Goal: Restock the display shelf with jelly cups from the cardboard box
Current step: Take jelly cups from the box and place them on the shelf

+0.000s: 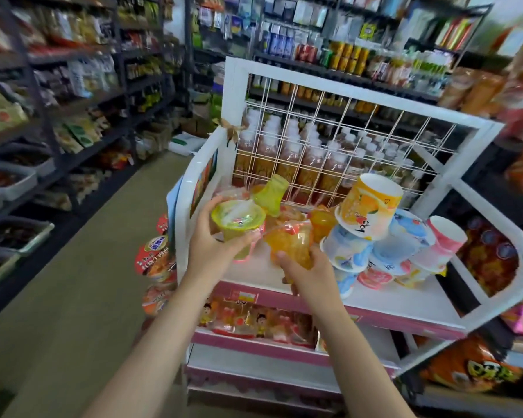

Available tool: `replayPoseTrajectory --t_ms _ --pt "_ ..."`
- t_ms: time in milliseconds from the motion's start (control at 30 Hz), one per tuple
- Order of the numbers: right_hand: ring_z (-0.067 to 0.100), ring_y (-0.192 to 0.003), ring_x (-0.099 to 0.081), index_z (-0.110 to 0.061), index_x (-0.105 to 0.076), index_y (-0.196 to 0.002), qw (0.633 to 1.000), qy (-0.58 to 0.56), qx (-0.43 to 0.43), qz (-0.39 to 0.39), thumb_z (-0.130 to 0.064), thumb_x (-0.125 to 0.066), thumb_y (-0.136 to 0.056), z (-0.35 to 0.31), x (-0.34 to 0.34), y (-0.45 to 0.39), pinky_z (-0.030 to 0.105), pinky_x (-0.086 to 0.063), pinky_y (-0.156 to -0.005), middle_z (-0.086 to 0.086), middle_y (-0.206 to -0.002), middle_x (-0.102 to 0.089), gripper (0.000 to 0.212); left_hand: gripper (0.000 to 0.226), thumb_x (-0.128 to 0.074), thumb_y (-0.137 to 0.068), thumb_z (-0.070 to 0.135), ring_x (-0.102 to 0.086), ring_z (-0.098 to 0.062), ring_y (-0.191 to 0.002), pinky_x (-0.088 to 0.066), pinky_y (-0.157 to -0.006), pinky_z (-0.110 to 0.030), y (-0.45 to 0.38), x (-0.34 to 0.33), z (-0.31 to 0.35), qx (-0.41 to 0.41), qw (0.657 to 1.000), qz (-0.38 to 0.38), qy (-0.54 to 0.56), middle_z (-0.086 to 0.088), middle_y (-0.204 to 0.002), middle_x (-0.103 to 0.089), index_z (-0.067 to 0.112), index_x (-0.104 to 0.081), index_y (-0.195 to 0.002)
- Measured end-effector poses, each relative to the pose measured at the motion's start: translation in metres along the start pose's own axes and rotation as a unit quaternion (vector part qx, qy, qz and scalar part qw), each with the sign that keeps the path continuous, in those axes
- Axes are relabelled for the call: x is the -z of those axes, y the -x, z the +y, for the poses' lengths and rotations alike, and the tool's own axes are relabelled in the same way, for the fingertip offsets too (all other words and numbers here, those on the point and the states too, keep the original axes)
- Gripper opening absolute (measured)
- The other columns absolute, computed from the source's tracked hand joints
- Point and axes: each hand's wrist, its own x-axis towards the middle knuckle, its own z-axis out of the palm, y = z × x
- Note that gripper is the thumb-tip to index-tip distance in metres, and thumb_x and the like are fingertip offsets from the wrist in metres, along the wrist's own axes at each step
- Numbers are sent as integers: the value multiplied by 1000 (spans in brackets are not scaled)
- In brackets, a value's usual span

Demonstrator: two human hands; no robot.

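Already each hand is loaded, left hand gripping a green jelly cup, right hand an orange jelly cup, above the display shelf, where a nudge could topple the leaning stack of cups.

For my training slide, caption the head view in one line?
Left hand holds a green jelly cup, right hand an orange jelly cup, over the white display shelf.
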Motion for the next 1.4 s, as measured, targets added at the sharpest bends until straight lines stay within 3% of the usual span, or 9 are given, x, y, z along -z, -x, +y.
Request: replayPoseTrajectory --t_ms 200,300,400,533,633,800,1067,1200,1400 --pt "13 -92 -62 -20 -56 -120 997 53 47 5 -39 -73 -86 -17 1 -23 20 -50 -79 -1 -107 -67 43 89 -91 -67 26 -54 -11 -118 -42 -87 -14 -55 -17 -11 -7 1000 0 -7 12 -128 -54 35 -40 -139" --pt "17 -110 -58 -23 -58 -128 993 85 66 44 -36 -75 -85 -19 5 -33 38 -50 -95 -4 -119 -60 48 85 -91 -68 22 -56 -9 -116 -46 -93 -19 -66 -17 -23 -9 1000 -7 -19 16 -122 -55 40 -41 -134" --pt "17 -105 -58 -30 -57 -116 991 70 90 70 -34 -80 -81 -19 6 -36 34 -52 -86 -7 -112 -61 42 85 -91 -70 23 -55 3 -110 -47 -88 -10 -69 -15 -28 -21 999 -22 -35 24 -119 -54 35 -42 -138" --pt "11 -88 -56 -34 -53 -117 988 96 109 55 -37 -83 -76 -17 0 -32 24 -49 -70 -20 -100 -55 51 102 -90 -67 36 -52 -10 -128 -50 -103 -34 -65 -10 -38 -17 999 -26 -34 12 -141 -54 37 -31 -151" --pt "11 -92 -56 -33 -58 -120 986 120 111 44 -38 -84 -74 -6 -10 -33 28 -47 -77 -19 -104 -59 53 101 -85 -72 43 -46 3 -128 -39 -98 -5 -53 -7 -43 -23 996 -37 -72 17 -145 -49 34 -26 -154" --pt "13 -107 -57 -24 -56 -132 982 163 91 35 -37 -80 -80 7 -25 -39 22 -38 -80 -5 -118 -63 59 80 -75 -87 35 -30 5 -128 -24 -94 -5 -29 -5 -55 13 995 -36 -92 19 -141 -36 27 -30 -152" --pt "10 -77 -51 -24 -52 -140 971 214 107 18 -37 -76 -85 12 -40 -54 26 -42 -73 8 -115 -69 61 74 -72 -90 32 -29 5 -121 -21 -72 14 -25 -7 -60 35 995 -20 -87 16 -140 -41 25 -33 -152" --pt "23 -90 -60 -20 -51 -140 961 237 139 12 -35 -75 -86 19 -38 -53 31 -45 -77 10 -118 -67 61 74 -71 -90 34 -28 7 -122 -25 -91 0 -23 -7 -60 41 996 -20 -70 13 -148 -40 29 -31 -152" --pt "10 -79 -58 -22 -46 -143 952 259 162 22 -39 -70 -89 26 -40 -44 26 -47 -74 1 -134 -59 62 71 -70 -91 34 -35 1 -130 -28 -97 -15 -22 -8 -60 57 996 -11 -72 15 -146 -43 29 -33 -152"
